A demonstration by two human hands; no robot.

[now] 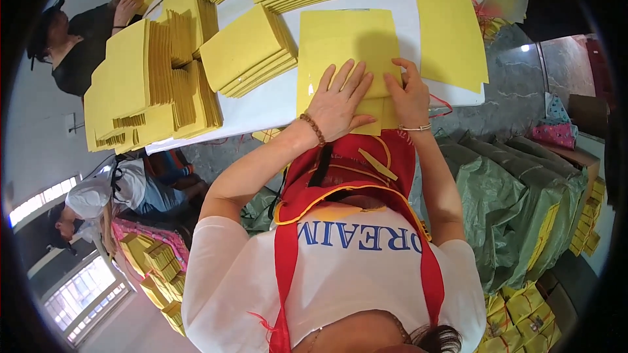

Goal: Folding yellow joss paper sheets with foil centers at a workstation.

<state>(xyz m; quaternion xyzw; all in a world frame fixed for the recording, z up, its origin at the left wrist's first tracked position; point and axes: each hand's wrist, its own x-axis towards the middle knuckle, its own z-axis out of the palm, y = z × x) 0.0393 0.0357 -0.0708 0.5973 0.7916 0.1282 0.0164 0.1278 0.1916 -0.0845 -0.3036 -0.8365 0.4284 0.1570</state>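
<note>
In front of me a flat yellow paper piece (pixel 333 36), like a large envelope, lies on the white tabletop, with creases near its near end. My left hand (pixel 340 98) presses flat on it, fingers spread and thumb out to the side. At its right edge is my right hand (pixel 411 95), its index finger and thumb apart and the other fingers bent and partly hidden. Left of the sheet sits a fanned stack of folded yellow paper (pixel 245 52). To the right lie larger flat yellow sheets (pixel 451 39).
More stacks of folded yellow paper (pixel 127 68) crowd the table's left and far sides. A person in dark clothes (pixel 85 46) works at the far left; another in a white cap (pixel 91 197) bends over yellow bundles (pixel 160 261). Green sacks (pixel 484 189) stand on the right.
</note>
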